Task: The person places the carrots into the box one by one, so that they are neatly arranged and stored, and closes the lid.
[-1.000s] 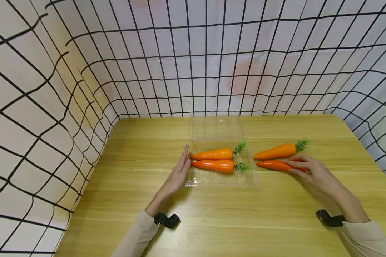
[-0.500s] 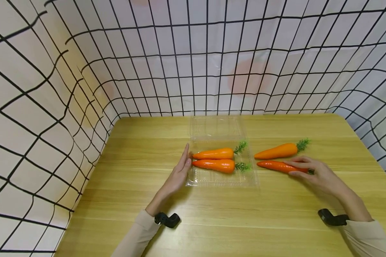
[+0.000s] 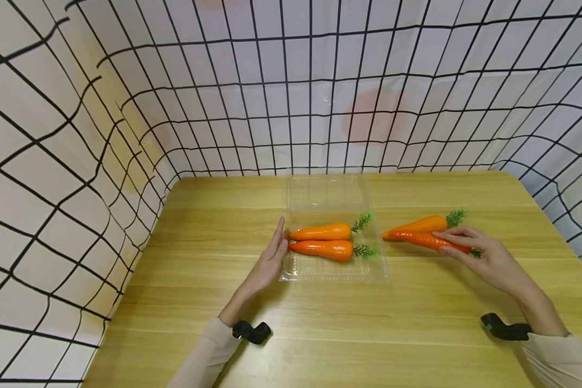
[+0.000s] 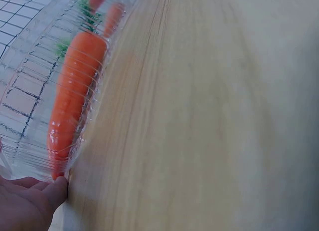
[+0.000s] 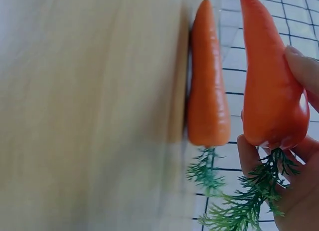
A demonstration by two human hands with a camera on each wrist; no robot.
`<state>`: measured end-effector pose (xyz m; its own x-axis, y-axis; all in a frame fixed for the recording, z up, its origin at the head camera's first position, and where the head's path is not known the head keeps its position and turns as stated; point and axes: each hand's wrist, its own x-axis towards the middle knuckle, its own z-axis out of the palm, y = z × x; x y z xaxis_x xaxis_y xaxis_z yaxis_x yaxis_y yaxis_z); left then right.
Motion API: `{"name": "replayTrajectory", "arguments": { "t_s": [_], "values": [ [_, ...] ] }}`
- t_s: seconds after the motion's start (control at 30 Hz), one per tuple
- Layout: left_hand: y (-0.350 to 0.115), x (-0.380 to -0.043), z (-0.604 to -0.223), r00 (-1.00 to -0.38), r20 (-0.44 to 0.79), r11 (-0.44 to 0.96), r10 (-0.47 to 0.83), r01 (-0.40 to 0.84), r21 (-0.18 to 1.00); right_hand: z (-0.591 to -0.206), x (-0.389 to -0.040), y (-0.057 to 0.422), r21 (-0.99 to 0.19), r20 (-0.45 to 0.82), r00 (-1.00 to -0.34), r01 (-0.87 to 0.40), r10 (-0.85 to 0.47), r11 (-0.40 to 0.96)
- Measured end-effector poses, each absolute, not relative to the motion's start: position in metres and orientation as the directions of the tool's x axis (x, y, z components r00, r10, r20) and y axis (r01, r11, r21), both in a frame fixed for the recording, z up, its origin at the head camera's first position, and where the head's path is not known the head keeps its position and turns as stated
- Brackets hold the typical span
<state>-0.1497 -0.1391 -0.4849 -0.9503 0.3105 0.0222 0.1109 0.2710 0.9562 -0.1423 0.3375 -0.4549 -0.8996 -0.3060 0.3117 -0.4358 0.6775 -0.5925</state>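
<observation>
Red carrot (image 3: 414,237) lifted off the tabletop (image 3: 339,334)

Since the earlier frame it has risen beside the orange carrot (image 3: 429,221), its tip near the right edge of the clear container (image 3: 337,272). Wood stretches broadly between the forearms. Right hand (image 3: 492,264) pinches its thick end; left hand (image 3: 267,261), fingers extended, touches the container's left edge.

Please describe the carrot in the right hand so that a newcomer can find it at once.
On the wooden table, find the open clear box; to its right lies a lighter orange carrot. Just in front of that one is yours: the redder carrot, the only one gripped by the right hand.
</observation>
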Motion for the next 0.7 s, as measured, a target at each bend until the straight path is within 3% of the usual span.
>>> {"name": "replayTrajectory", "arguments": {
  "t_s": [0.7],
  "values": [
    [-0.139, -0.149, -0.484, -0.952, 0.018, 0.285, 0.305, 0.109, 0.952, -0.413, -0.142, 0.286, -0.526, 0.439, -0.796, -0.603, -0.416, 0.600]
  ]
}}
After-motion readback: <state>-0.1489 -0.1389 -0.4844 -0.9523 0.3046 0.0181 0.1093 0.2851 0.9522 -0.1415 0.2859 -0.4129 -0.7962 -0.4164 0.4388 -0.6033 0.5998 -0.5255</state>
